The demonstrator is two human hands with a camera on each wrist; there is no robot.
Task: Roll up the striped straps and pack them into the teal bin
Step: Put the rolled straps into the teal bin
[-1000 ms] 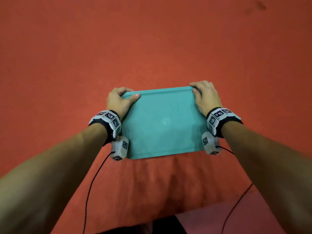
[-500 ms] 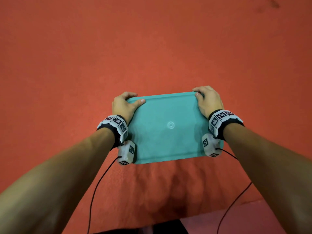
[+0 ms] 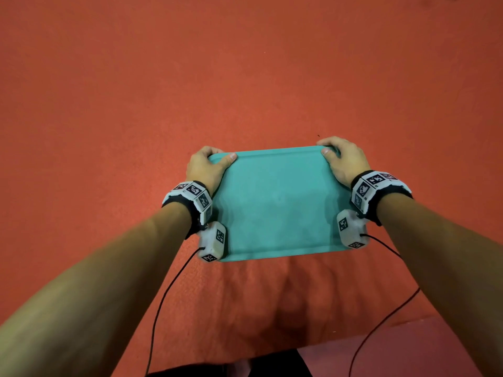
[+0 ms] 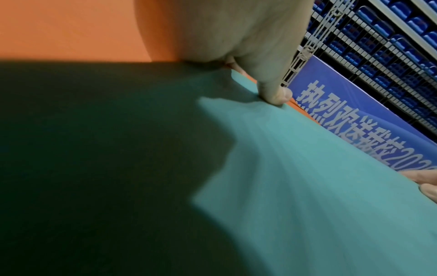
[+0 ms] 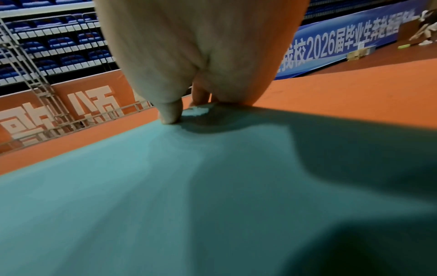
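Note:
A flat teal lid (image 3: 277, 202) covers the teal bin, whose walls are hidden beneath it. My left hand (image 3: 208, 164) grips the lid's far left corner, thumb on top and fingers curled over the edge. At the far right corner my right hand (image 3: 341, 157) grips the same way. In the left wrist view the thumb (image 4: 274, 93) presses on the teal surface (image 4: 307, 177). The right wrist view shows my thumb (image 5: 169, 112) on the teal lid (image 5: 165, 177). No striped straps are in view.
Orange-red floor (image 3: 245, 77) surrounds the bin on all sides. Black cables (image 3: 168, 295) trail from the wrist cameras toward me. The wrist views show blue banners (image 4: 354, 115) with white lettering, a metal fence (image 5: 35, 89) and blue stadium seats far off.
Both hands keep the same grip on the lid's far corners. The lid with both hands sits slightly lower and further right in the head view than a second ago.

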